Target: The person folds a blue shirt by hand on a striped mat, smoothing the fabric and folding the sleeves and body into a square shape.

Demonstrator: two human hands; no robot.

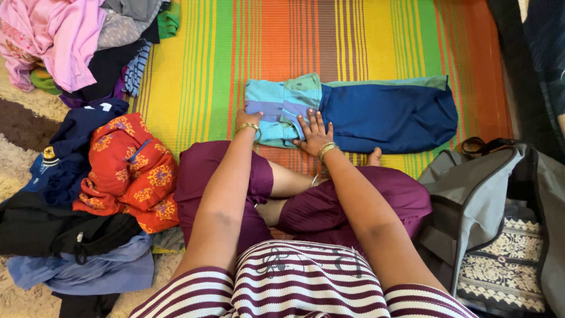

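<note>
Head view: folded garment [376, 115] lies left-right.

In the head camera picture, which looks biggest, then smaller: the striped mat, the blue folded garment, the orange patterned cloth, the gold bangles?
1. Striped mat
2. Blue folded garment
3. Orange patterned cloth, slightly smaller, though nearer the camera
4. Gold bangles

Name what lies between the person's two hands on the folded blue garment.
In the head view, only the garment's turquoise and lavender striped end lies between the left hand and the right hand; nothing else is there.

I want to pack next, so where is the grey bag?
In the head view the grey bag lies open at the person's right, beside the right knee, on the striped mat's edge.
</note>
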